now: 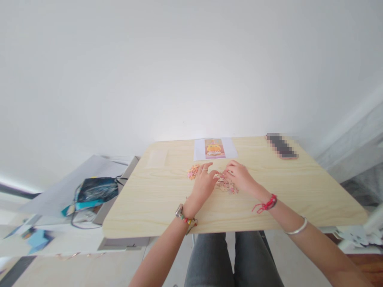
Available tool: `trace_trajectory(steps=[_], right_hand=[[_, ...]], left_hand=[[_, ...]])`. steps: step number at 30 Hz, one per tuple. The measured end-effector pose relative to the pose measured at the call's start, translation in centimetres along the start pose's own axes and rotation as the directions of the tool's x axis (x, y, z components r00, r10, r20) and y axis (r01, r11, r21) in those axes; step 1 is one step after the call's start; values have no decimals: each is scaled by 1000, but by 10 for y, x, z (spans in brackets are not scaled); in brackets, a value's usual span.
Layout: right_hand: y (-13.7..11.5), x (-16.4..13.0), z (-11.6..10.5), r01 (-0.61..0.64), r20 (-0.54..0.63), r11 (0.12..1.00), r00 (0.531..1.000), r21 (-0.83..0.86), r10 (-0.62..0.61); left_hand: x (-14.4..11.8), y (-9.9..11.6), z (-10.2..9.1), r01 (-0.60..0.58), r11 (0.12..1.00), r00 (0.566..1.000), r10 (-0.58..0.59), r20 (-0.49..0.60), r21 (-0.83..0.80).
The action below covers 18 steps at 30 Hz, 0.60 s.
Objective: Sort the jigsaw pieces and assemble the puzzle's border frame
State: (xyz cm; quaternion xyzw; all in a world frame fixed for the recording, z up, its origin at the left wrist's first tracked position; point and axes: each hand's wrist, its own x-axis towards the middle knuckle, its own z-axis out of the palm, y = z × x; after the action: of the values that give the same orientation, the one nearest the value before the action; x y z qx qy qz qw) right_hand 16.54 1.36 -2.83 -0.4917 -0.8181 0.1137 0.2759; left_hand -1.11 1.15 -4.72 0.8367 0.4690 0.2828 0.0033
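Small jigsaw puzzle pieces lie in two groups on the light wood table. One colourful pile of puzzle pieces [193, 172] sits just left of my left hand [205, 182], partly covered by its fingers. A paler spread of puzzle pieces [229, 186] lies between my hands. The fingers of my left hand are apart, its thumb reaching to the edge of the paler pieces. My right hand [240, 176] bends over those pieces from the right with fingertips pinched together; whatever they grip is hidden. Beyond the hands lies a white sheet with a printed yellow figure [214, 148].
A blurred-out dark phone-like object [281, 146] rests at the table's far right. A pale, translucent flat square [157, 158] lies at the far left. Left of the table [143, 215], a dark bag with a cord [97, 190] sits on a lower surface. A wall stands behind.
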Motion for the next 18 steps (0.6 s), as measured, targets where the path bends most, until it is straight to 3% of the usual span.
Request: trace_trajectory(steps=[3, 9, 11, 14, 18], right_hand=[[4, 0, 0, -113, -53, 975, 991, 191, 125], [8, -3, -1, -228, 44, 905, 973, 358, 228], [8, -6, -3, -184, 1, 921, 981, 344, 196], [6, -9, -9, -23, -90, 972, 995, 235, 45], [0, -11, -15, 129, -94, 988, 988, 89, -121]], left_hand=[[3, 7, -3, -10, 1000, 998, 9, -63, -16], [9, 14, -8, -43, 999, 992, 40, -117, -20], [9, 14, -9, -48, 999, 991, 46, -123, -14], [8, 12, -9, -58, 998, 989, 57, -138, 2], [6, 12, -10, -65, 998, 989, 67, -132, 17]])
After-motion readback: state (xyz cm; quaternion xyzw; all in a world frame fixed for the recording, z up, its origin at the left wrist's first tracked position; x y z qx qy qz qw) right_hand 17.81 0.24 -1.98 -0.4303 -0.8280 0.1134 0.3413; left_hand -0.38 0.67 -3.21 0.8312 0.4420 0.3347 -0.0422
